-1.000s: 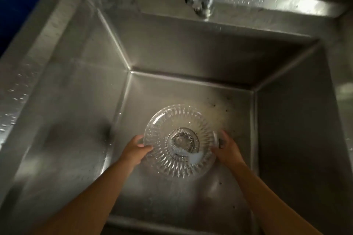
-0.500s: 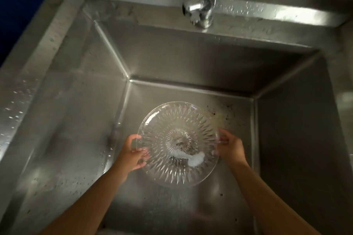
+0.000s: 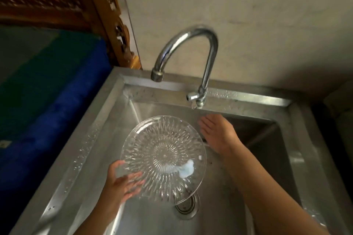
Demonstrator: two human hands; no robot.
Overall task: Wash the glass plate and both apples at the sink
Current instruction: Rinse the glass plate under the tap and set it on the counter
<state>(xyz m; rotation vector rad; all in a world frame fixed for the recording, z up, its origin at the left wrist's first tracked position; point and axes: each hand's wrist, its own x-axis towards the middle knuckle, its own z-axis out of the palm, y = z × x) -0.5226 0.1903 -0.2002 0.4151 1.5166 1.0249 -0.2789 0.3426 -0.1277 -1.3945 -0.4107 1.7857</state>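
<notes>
Glass plate (image 3: 164, 158) hangs tilted over the steel sink (image 3: 107, 120), above the drain (image 3: 188, 205), with a pale soap smear near its lower right. Left hand (image 3: 122, 182) alone grips its near-left rim, fingers (image 3: 133, 177) curled beneath. Right hand (image 3: 217, 133) is spread, holding nothing, below the tap (image 3: 191, 51) lever at the back edge.

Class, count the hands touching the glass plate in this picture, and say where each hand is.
1. The left hand holds the glass plate by its lower left rim. The right hand is off it, open, reaching toward the tap handle.
</notes>
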